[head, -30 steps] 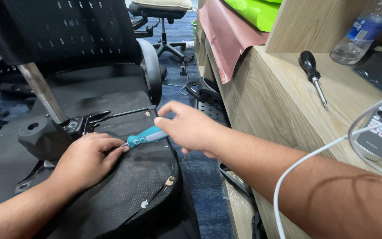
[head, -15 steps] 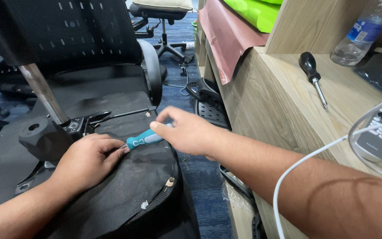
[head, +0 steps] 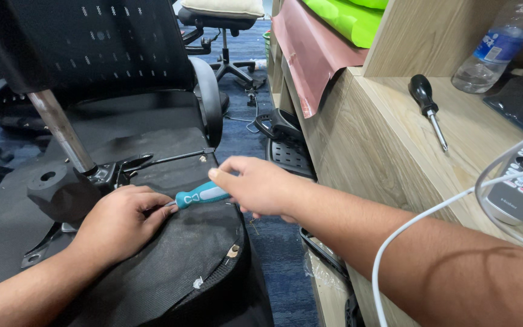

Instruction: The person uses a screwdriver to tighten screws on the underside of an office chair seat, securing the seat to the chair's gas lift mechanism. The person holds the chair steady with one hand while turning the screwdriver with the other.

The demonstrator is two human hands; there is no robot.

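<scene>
An overturned black office chair seat (head: 171, 266) lies in front of me, underside up, with its metal gas-lift rod (head: 62, 130) sticking out of the black mechanism plate (head: 62, 191). My right hand (head: 261, 184) is closed around a teal-handled screwdriver (head: 201, 195), whose tip points left at the seat's underside. Resting on the seat, my left hand (head: 119, 221) has its fingers curled around the screwdriver's tip, which stays hidden under them.
A wooden desk (head: 382, 157) stands to the right with a black-handled screwdriver (head: 428, 109), a plastic water bottle (head: 494, 48), a grey remote control (head: 519, 191) and a white cable (head: 419, 224). Another office chair (head: 225, 24) stands behind on blue carpet.
My right hand has shifted slightly on the screwdriver handle, as in a turning grip. The left hand and the seat have stayed in place.
</scene>
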